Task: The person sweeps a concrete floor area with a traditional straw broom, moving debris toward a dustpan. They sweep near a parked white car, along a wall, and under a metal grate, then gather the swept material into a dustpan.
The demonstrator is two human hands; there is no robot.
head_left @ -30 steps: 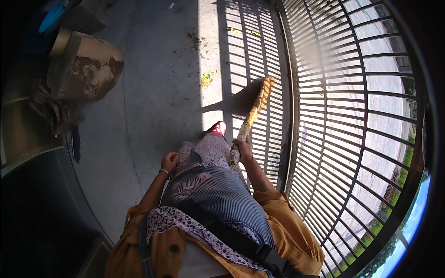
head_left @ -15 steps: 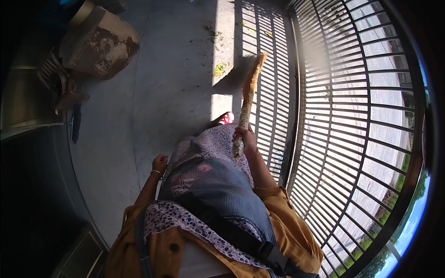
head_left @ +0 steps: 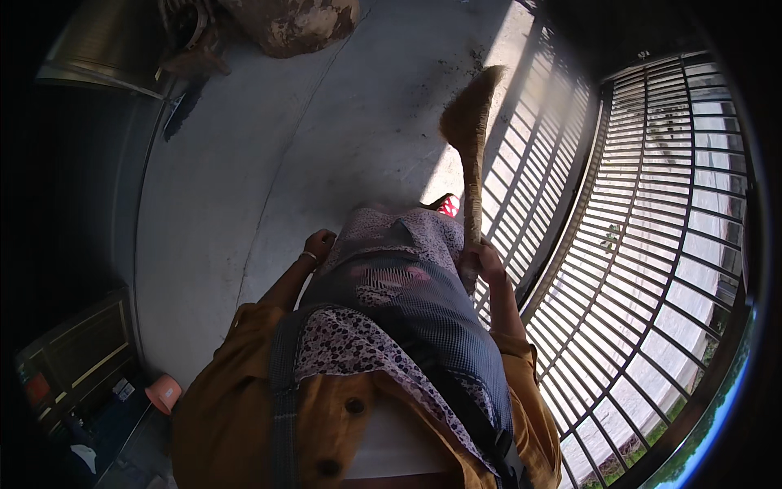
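A short straw hand broom (head_left: 471, 175) is gripped by its lower handle end in my right hand (head_left: 485, 261). Its fanned brown bristles point away from me, over the strip of sunlight on the grey floor. Dark bits of debris (head_left: 423, 138) lie scattered to the left of the bristles. My left hand (head_left: 320, 244), with a band at the wrist, hangs beside my patterned clothing with its fingers curled in; whether anything is inside them is hidden. One red and white shoe (head_left: 448, 204) shows near the broom handle.
A barred metal gate (head_left: 643, 220) runs along the right side. At the far left stand a large sack-like object (head_left: 297, 23) and a wooden stool-like piece (head_left: 191, 41). A pink container (head_left: 164, 394) and a dark cabinet (head_left: 77, 346) are at lower left.
My view has swung, so the sack moves toward the top and the gate shifts right. The broom has turned, showing its bristles spread leftward. My right hand keeps its grip.
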